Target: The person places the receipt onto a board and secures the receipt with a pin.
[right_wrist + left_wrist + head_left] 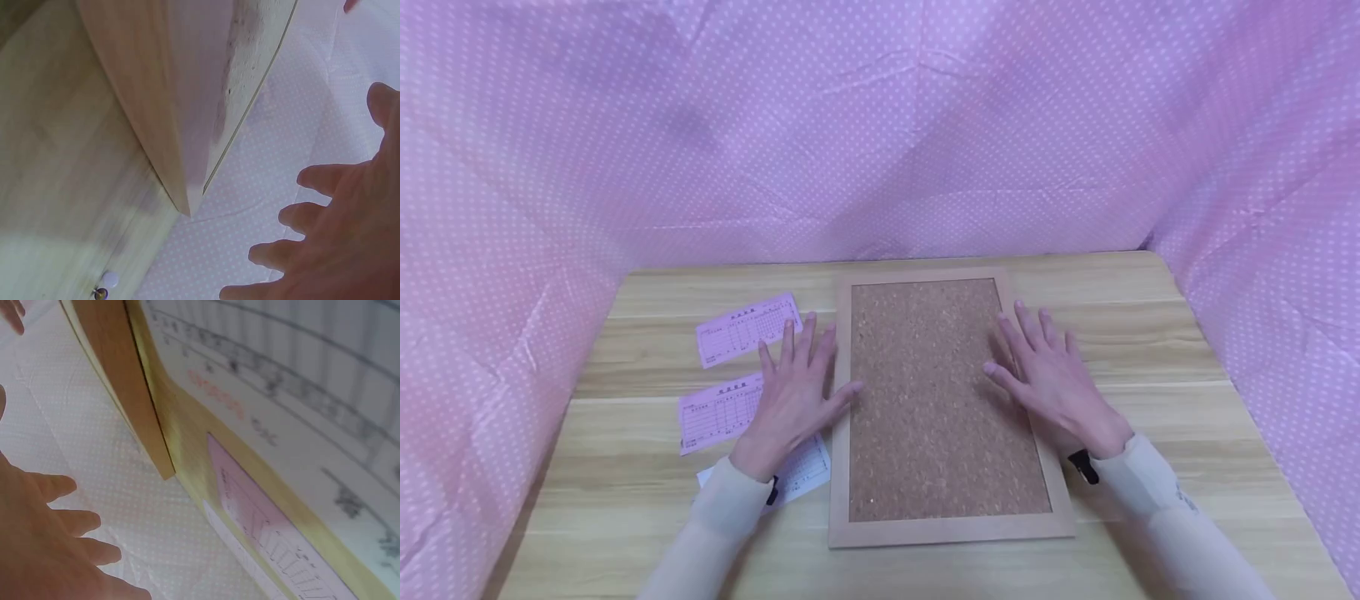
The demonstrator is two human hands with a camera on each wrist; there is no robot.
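Now | L grip [793, 396], R grip [1052, 379] splayed nr corkbd [936, 408] | wht disc [110, 279]: R-wrist only

Framed cork board [943, 400]: rectangular, speckled brown panel, pale wood frame [955, 530], lying flat on surface [602, 500], long sides running near to far. Far pink form [745, 331]: ruled grid, dark print, lying askew left of board. Near pink form [718, 414]: same layout, partly hidden. White form [807, 469]: nearest of three, partly hidden, just beside frame.

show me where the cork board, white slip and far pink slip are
Cork board [943, 400], head view, middle of the cork
White slip [803, 472], head view, uncovered right part
Far pink slip [747, 330], head view, printed middle
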